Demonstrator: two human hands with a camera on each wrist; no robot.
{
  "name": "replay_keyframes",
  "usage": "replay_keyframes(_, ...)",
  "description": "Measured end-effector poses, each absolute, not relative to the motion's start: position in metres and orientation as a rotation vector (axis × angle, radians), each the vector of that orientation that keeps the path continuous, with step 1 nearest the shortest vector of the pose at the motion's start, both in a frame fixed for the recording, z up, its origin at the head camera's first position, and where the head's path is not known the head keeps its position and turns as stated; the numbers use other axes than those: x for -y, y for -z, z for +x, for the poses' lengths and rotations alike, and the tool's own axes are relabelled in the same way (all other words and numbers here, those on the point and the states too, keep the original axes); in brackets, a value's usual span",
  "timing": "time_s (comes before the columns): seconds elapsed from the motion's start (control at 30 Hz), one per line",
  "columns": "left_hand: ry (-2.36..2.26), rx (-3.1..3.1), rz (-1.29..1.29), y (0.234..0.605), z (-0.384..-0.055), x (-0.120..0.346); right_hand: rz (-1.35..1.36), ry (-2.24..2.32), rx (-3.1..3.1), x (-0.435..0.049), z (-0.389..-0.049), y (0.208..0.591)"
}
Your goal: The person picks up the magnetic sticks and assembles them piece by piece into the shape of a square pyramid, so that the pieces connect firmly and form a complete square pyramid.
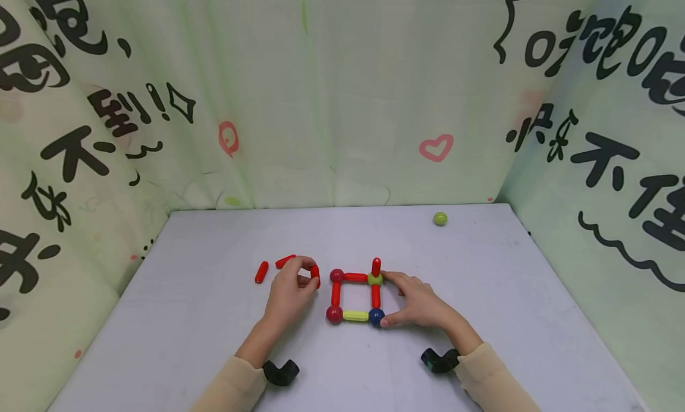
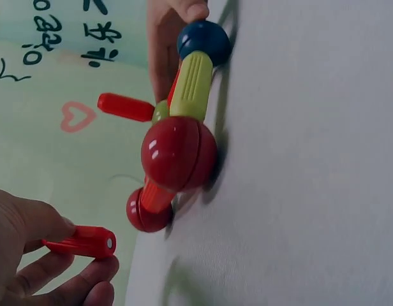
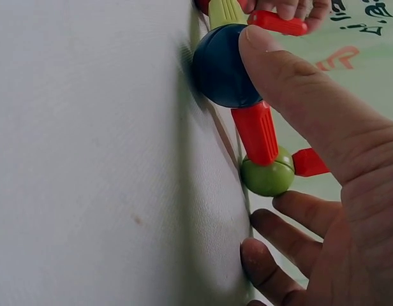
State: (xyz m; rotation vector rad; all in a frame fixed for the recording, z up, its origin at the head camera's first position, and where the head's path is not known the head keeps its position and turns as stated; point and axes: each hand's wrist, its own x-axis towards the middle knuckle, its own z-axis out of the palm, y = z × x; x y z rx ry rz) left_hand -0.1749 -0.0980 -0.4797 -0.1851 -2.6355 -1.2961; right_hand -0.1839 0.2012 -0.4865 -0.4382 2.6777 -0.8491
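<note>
A square frame of magnetic rods and balls lies on the table, with a dark red ball (image 1: 334,314), another red ball (image 1: 336,275), a blue ball (image 1: 377,316) and a green ball (image 1: 375,279) at its corners. Red rods make three sides and a yellow rod (image 1: 355,315) the near one. One red rod (image 1: 376,266) stands up from the green ball. Left of the frame, my left hand (image 1: 289,292) pinches a loose red rod (image 2: 88,242), apart from the balls. My right hand (image 1: 420,302) holds the frame's right side, thumb on the blue ball, index fingertip at the green ball.
Two loose red rods, one upright-angled rod (image 1: 261,272) and one slanted rod (image 1: 285,261), lie left of the frame beside my left hand. A single green ball (image 1: 440,219) sits near the back edge of the white table (image 1: 225,233). Printed curtains surround the table's back and sides.
</note>
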Motion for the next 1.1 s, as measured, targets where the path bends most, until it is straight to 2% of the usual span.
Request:
replay_keyframes(0.23, 1.383, 2.643, -0.316, 0.477, -0.165, 0.076, -0.445, 0.845, -2.676, -0.201, -0.185, 0.487)
replay_keyframes(0.8, 1.431, 2.614, -0.818, 0.483, -0.151, 0.028, -0.509, 0.858, -2.72, -0.203, -0.184, 0.491)
replay_keyframes(1.1, 1.39, 2.596, -0.88, 0.486, -0.147, 0.02, -0.531, 0.847, -2.728, -0.204, -0.184, 0.491)
